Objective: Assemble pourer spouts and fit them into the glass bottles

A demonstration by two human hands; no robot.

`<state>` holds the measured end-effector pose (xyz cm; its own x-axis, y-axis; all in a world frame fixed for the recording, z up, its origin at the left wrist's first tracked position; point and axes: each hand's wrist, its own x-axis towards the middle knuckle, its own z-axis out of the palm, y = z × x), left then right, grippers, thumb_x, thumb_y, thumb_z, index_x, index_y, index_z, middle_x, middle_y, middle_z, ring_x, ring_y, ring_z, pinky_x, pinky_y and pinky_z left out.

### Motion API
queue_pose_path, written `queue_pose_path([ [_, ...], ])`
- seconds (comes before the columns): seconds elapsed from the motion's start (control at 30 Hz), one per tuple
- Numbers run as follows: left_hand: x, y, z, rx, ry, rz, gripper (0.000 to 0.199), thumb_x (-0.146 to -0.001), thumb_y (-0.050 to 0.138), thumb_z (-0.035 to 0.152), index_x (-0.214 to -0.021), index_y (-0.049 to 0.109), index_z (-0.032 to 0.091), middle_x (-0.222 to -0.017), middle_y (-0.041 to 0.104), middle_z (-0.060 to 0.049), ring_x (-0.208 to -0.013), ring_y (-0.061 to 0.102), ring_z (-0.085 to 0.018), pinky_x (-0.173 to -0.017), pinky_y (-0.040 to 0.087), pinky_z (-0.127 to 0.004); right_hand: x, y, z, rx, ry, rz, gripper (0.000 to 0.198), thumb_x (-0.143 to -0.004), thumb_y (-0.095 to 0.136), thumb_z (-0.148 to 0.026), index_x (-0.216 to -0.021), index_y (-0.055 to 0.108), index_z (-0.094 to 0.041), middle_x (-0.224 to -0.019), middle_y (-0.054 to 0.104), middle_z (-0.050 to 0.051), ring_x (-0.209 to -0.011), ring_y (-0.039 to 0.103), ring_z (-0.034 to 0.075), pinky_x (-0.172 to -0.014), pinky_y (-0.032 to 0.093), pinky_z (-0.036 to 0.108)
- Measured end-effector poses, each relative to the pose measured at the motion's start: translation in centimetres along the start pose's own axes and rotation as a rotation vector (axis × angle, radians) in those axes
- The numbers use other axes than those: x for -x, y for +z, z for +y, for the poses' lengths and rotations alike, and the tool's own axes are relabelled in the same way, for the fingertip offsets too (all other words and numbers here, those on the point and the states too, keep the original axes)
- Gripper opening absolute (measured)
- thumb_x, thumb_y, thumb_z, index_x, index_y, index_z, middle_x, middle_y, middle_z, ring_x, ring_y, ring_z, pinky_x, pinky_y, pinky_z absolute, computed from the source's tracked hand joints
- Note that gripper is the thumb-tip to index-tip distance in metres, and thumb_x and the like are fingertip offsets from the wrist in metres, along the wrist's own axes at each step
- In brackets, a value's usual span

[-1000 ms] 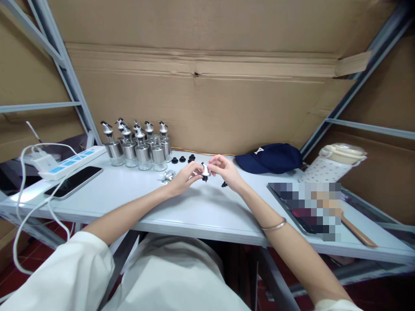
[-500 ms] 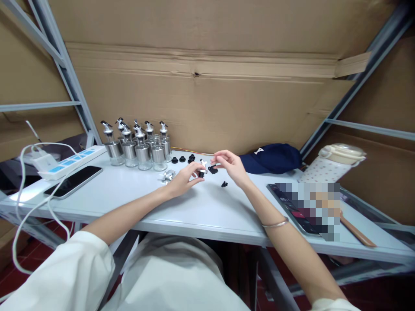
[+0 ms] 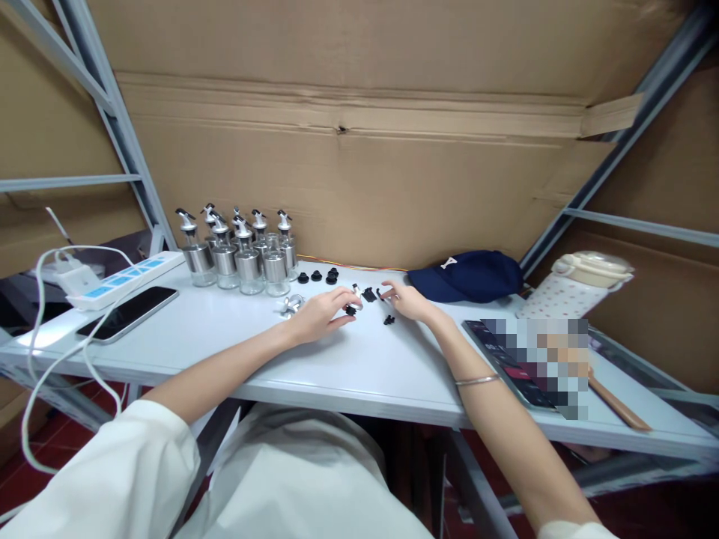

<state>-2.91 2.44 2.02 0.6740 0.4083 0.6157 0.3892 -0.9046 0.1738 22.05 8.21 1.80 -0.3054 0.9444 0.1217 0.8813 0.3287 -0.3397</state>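
My left hand [image 3: 321, 314] is closed around a silver and black pourer spout [image 3: 351, 309], just above the table. My right hand [image 3: 411, 302] pinches a small black lever [image 3: 380, 294] at its fingertips. Between the two hands lies a little pile of black parts [image 3: 369, 294]. Nearer to me, below the right fingers, sit a few tiny black pieces [image 3: 389, 320]. Silver spout parts [image 3: 293, 305] rest behind my left wrist. Several black stoppers [image 3: 317, 276] lie farther back, beside glass bottles with steel sleeves [image 3: 248, 268], most topped with pourers.
On the left are a white power strip [image 3: 132, 278] with a looping cable and a phone [image 3: 130, 314]. A navy cap [image 3: 472, 275], a dotted tumbler [image 3: 576, 288], a dark tablet-like device [image 3: 494, 352] and a wooden handle [image 3: 621, 403] occupy the right. Cardboard [image 3: 348, 187] closes off the back.
My right hand has come down to the right of the black pile, a small black lever now at its fingertips. My left hand has lowered slightly, still gripping the pourer spout.
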Motion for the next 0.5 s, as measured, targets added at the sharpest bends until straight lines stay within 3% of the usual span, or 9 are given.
queue_pose_path([
  [0.17, 0.0, -0.1, 0.0, 0.003, -0.013, -0.021, 0.019, -0.089, 0.052, 0.023, -0.108, 0.051, 0.018, -0.111, 0.056, -0.009, -0.086, 0.061, -0.015, -0.083, 0.049, -0.031, 0.5, -1.3, 0.8, 0.098, 0.141, 0.008, 0.032, -0.080, 0.054, -0.010, -0.111, 0.061, -0.012, -0.099, 0.072, 0.010, -0.094, 0.066, 0.020, -0.082, 0.046, 0.026],
  [0.4, 0.0, 0.0, 0.0, 0.000, -0.008, -0.035, 0.020, -0.089, 0.052, 0.024, -0.108, 0.050, 0.017, -0.109, 0.058, -0.009, -0.078, 0.061, -0.013, -0.080, 0.050, -0.031, 0.7, -1.1, 0.8, 0.235, 0.326, -0.005, 0.021, -0.073, 0.065, -0.019, -0.092, 0.070, -0.015, -0.100, 0.070, 0.015, -0.097, 0.064, 0.028, -0.078, 0.047, 0.032],
  [0.5, 0.0, 0.1, -0.1, -0.018, -0.014, -0.027, 0.023, -0.089, 0.053, 0.024, -0.111, 0.049, 0.017, -0.102, 0.062, -0.007, -0.078, 0.062, -0.014, -0.079, 0.050, -0.031, 0.8, -1.2, 0.5, 0.260, 0.387, 0.001, 0.024, -0.072, 0.067, -0.023, -0.094, 0.070, -0.013, -0.102, 0.068, 0.018, -0.097, 0.064, 0.029, -0.077, 0.048, 0.033],
])
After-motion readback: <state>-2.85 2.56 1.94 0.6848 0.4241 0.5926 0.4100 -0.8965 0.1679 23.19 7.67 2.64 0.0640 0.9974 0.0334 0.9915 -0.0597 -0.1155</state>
